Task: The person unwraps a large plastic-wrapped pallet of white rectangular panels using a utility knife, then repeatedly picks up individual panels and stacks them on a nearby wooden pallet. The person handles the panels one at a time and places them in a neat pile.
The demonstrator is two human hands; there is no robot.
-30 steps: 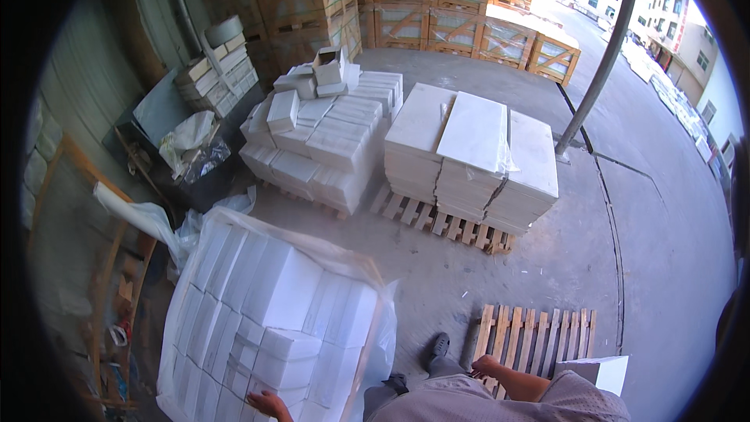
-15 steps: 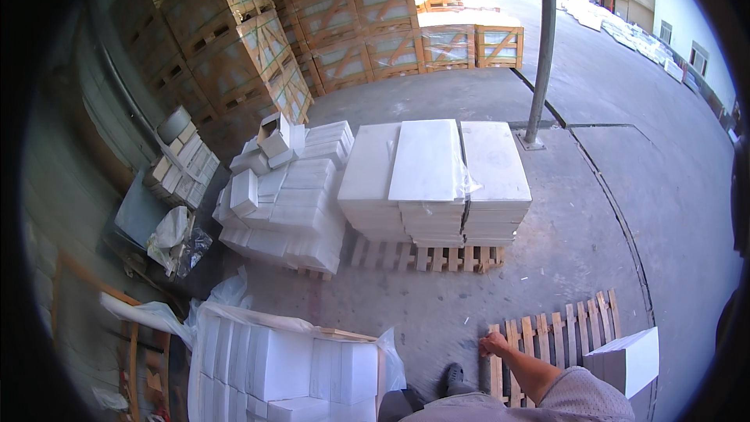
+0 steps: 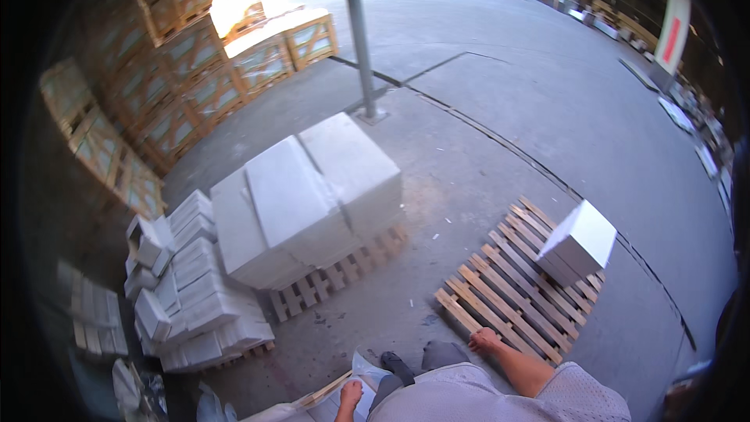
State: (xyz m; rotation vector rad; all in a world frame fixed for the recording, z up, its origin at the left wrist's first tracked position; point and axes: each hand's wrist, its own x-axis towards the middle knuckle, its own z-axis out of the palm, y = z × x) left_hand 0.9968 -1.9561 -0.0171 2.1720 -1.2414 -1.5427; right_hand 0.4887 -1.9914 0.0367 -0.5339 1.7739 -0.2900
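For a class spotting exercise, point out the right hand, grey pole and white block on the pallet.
Right hand (image 3: 484,339): head view, middle of the hand.
Grey pole (image 3: 358,35): head view, middle of its shaft.
White block (image 3: 584,237): head view, its bright face.

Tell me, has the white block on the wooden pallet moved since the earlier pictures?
No. Against the wooden pallet, the white block shows no visible shift: it sits over the same right-hand end slats, though the view has turned.

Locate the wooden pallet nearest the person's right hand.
In the head view, the pallet lies on the floor right of centre; the right hand shows at its near edge, a white block toward its far right.
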